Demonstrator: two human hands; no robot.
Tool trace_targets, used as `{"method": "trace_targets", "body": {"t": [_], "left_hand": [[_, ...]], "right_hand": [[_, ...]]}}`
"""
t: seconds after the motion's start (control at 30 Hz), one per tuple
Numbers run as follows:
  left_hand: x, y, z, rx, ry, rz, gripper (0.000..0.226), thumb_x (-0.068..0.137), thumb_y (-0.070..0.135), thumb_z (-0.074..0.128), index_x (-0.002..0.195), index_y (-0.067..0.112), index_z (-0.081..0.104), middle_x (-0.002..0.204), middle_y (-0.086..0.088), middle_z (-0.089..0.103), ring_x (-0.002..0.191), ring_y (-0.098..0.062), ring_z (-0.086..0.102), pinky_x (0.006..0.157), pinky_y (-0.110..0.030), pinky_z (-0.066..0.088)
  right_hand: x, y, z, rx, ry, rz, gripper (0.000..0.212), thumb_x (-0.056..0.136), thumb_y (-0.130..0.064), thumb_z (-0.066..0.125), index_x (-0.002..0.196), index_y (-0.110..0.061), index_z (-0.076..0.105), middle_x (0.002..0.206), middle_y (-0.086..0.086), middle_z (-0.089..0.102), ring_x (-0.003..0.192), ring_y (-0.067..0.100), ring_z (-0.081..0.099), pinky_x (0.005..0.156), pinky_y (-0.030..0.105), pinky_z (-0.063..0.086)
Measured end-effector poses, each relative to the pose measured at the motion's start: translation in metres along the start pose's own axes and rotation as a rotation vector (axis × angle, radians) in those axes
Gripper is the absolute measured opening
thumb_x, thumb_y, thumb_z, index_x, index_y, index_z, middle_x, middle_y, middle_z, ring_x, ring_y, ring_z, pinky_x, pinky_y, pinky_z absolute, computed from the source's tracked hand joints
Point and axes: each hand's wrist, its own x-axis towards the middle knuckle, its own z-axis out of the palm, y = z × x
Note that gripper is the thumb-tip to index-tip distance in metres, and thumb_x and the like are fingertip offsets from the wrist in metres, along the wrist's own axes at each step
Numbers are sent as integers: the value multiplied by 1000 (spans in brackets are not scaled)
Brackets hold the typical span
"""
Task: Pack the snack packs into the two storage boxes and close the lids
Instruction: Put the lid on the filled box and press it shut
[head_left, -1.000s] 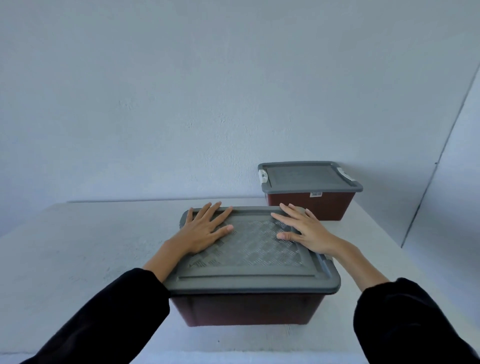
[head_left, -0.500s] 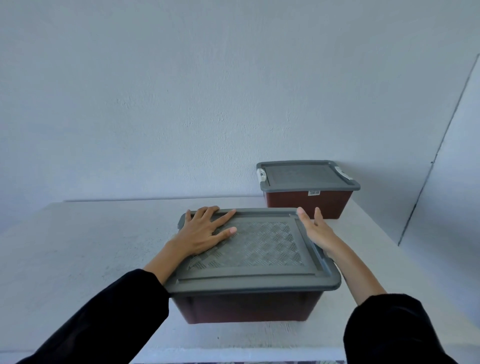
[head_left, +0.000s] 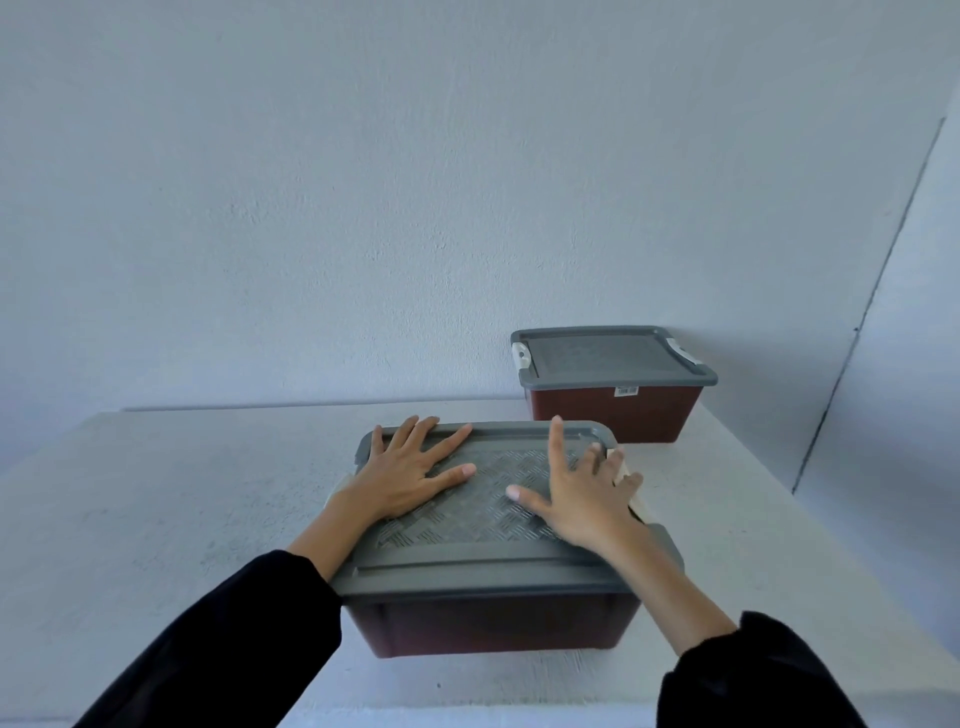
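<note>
A dark red storage box (head_left: 488, 626) with a grey ribbed lid (head_left: 483, 564) sits near the table's front edge. My left hand (head_left: 408, 475) lies flat on the lid's far left part, fingers spread. My right hand (head_left: 584, 493) rests on the lid's right side with fingers apart, some reaching over the white latch (head_left: 631, 486) at the right rim. A second dark red box (head_left: 613, 413) with its grey lid (head_left: 608, 358) on stands at the back right by the wall. No snack packs are visible.
The white table (head_left: 182, 499) runs left and back to a plain wall (head_left: 415, 208). Its right edge (head_left: 810, 525) drops off beside a wall corner. The front edge lies just below the near box.
My right hand went from the lid's top to its right edge, then came back onto the lid's right side over the latch. My left hand stayed flat on the lid.
</note>
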Motion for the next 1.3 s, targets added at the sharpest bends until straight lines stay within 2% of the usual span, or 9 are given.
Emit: {"method": "trace_targets", "body": {"t": [0.2,0.33,0.5,0.7,0.83,1.0,1.07,1.13,1.3], "left_hand": [[0,0,1,-13,4,1,98,47,91,-19,138,56,-5,157,3,3,146,-20,-5,115,-55,-10],[-1,-1,0,-30,18,7,98,49,90,-20,139,56,-2,156,4,5,146,-19,-3,115,-55,-8],[-4,-1,-3,-63,44,11,102,50,89,-21,141,52,6,155,3,12,145,-18,2,115,-55,-6],[-4,0,-3,-47,39,15,96,57,88,-14,142,50,7,154,2,13,145,-18,3,115,-55,-6],[-4,1,-3,-24,36,17,90,62,85,-8,143,49,5,155,1,12,145,-19,2,116,-54,-5],[-7,0,-9,-77,195,-166,86,76,79,9,148,32,3,157,-9,-1,145,-28,6,115,-54,0],[-7,-4,-14,-190,236,-337,71,90,59,34,148,25,10,155,-12,3,143,-32,16,114,-56,9],[-9,-12,-19,-430,105,-451,75,90,53,44,148,24,6,155,-16,4,141,-36,20,114,-54,18],[-26,-33,-32,-884,-210,-517,99,86,41,58,147,17,-17,157,-12,9,139,-31,28,107,-41,33]], "right_hand": [[-4,-6,6,-47,-46,-43,80,87,-66,16,140,-25,-28,148,32,-22,139,43,-18,107,64,-8],[-6,-6,5,-36,-28,-58,75,89,-63,19,146,-28,-16,152,24,-20,142,41,-12,109,63,-4],[18,20,-21,-28,182,-50,58,93,-56,26,146,-33,17,153,12,18,140,33,18,109,58,18],[43,43,-13,66,52,-54,57,96,-51,18,148,-31,4,154,13,13,142,31,4,111,49,19],[43,39,-9,-132,129,-53,58,95,-52,13,148,-29,1,144,14,30,135,30,20,104,43,30],[46,40,-8,-254,111,-77,62,93,-56,8,147,-30,-5,153,9,17,141,29,9,111,50,20],[47,42,-9,-204,71,-159,69,88,-64,4,147,-31,-5,157,4,2,144,26,-3,115,51,10],[48,45,-10,-133,45,-250,86,72,-78,-9,146,-35,-4,158,-1,-6,145,20,-9,116,49,4],[52,46,-8,-72,35,-237,57,94,-56,14,146,-39,1,158,-5,3,144,23,0,116,50,15]]}}
